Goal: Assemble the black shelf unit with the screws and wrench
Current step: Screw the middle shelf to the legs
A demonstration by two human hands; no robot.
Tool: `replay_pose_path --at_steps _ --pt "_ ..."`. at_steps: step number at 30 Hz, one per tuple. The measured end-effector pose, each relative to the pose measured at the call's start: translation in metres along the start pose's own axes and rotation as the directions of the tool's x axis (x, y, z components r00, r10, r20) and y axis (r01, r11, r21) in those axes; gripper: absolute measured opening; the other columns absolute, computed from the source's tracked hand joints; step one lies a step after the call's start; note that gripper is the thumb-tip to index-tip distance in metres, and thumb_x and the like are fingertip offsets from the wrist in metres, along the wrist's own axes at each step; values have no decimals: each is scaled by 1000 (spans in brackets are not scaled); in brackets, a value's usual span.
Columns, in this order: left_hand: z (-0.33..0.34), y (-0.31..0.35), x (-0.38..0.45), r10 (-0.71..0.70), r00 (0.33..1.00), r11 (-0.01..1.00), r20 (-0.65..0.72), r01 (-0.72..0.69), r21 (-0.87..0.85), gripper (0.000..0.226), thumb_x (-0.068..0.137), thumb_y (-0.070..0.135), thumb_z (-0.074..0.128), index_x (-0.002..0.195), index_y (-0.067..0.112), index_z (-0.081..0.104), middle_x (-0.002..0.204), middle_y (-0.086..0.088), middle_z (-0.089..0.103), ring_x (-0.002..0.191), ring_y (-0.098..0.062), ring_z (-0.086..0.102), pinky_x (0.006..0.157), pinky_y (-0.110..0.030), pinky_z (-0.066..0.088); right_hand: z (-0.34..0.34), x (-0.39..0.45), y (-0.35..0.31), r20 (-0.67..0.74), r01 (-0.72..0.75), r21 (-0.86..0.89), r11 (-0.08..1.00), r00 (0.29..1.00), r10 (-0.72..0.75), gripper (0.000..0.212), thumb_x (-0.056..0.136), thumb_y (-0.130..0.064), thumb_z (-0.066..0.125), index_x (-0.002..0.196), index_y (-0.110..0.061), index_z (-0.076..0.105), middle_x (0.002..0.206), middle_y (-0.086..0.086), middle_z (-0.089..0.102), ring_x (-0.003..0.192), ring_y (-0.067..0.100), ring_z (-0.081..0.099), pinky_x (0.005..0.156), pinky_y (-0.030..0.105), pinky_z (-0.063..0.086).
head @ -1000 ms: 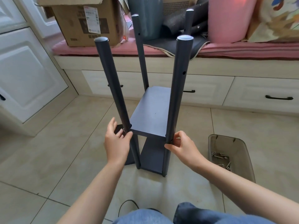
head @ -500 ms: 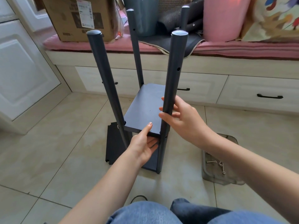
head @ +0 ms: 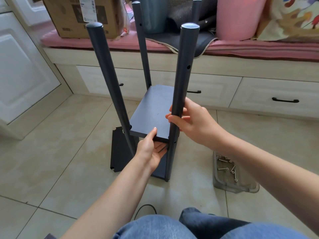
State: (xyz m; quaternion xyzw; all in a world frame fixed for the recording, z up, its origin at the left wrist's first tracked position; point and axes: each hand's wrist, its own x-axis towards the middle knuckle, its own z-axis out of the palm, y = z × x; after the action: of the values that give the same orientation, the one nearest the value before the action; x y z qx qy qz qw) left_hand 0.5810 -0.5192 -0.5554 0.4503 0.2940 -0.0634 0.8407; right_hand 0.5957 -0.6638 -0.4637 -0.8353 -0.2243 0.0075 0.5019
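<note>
The black shelf unit (head: 155, 118) stands on the floor tiles, four posts up. The right hand (head: 193, 121) wraps its fingers (head: 174, 119) around the near right post (head: 181, 80); the left hand (head: 152, 149) pinches the middle shelf board (head: 153, 111), thumb on top, fingers beneath. Best to level the board's corner with the post's hole (no screw is visible there). A loose panel (head: 119, 150) lies beside the base, and the tray of screws (head: 227, 169) waits behind the right forearm.

Cardboard box (head: 82, 16) and pink cushion (head: 240, 18) on window seat (head: 259, 49).
</note>
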Motion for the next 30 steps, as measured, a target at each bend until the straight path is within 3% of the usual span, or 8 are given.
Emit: replay_pose_path --at_steps 11,20,26,30 --pt "-1 -3 3 46 997 996 54 -42 -76 19 102 29 55 101 13 66 113 -19 73 100 -34 71 103 -50 49 1 -1 0 3 5 -16 1000 1000 -5 26 94 -21 65 91 -40 47 97 -6 71 89 12 71 82 38 58" --pt "-3 -6 7 54 997 990 57 -46 -131 20 101 29 57 102 12 67 108 -17 74 100 -34 70 106 -48 47 3 0 2 -22 26 -45 999 999 -27 19 94 -21 65 99 -31 50 96 -9 70 89 9 70 86 34 57" --pt "-4 -9 6 92 994 994 55 -88 -65 21 101 31 56 102 15 69 105 -12 75 98 -29 71 106 -45 46 2 0 0 -6 30 -41 999 1000 -30 26 93 -21 66 92 -39 47 96 -7 71 92 12 70 86 36 57" --pt "-6 -9 6 90 994 996 57 -89 -26 21 102 33 55 100 15 65 103 -12 76 106 -31 70 103 -44 48 0 1 -3 20 33 -31 999 999 -32 28 93 -20 66 89 -39 46 94 -8 70 93 10 71 88 38 56"
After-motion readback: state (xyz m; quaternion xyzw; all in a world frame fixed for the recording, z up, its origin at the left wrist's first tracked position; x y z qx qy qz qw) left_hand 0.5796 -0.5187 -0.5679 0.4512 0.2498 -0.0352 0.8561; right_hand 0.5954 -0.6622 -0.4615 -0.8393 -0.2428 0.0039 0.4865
